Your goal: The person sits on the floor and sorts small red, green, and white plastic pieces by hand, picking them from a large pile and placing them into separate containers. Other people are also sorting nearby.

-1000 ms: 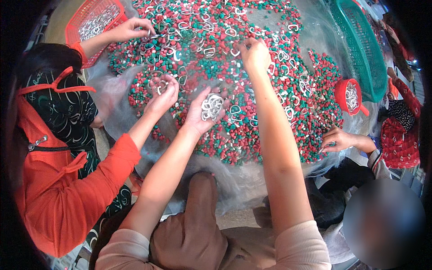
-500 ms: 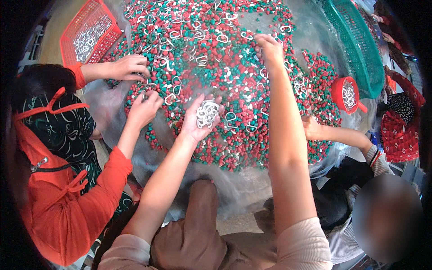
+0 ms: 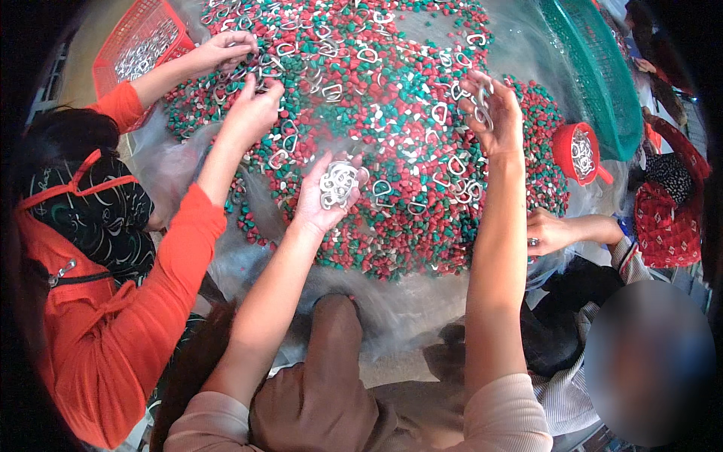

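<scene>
At the far left, a red plastic mesh basket (image 3: 139,45) is already holding a layer of the small silver heart-shaped metal rings. Beside it, a co-worker in an orange sleeve (image 3: 158,286) is picking with both hands through the wide heap of red and green plastic pellets (image 3: 422,135) lying on a clear plastic sheet (image 3: 407,309).

The left hand (image 3: 327,192) is lying palm up over the heap, its grip cupped loosely around a small pile of collected silver rings (image 3: 337,183). The right hand (image 3: 493,113) is reaching further out, its fingertips pinched together on another few rings just above the pellets.

To the right, a small red plastic scoop (image 3: 576,151) is holding more rings, below a green mesh basket (image 3: 595,68). Many rings are still lying scattered across the pellets, so the sorting looks well short of finished.
</scene>
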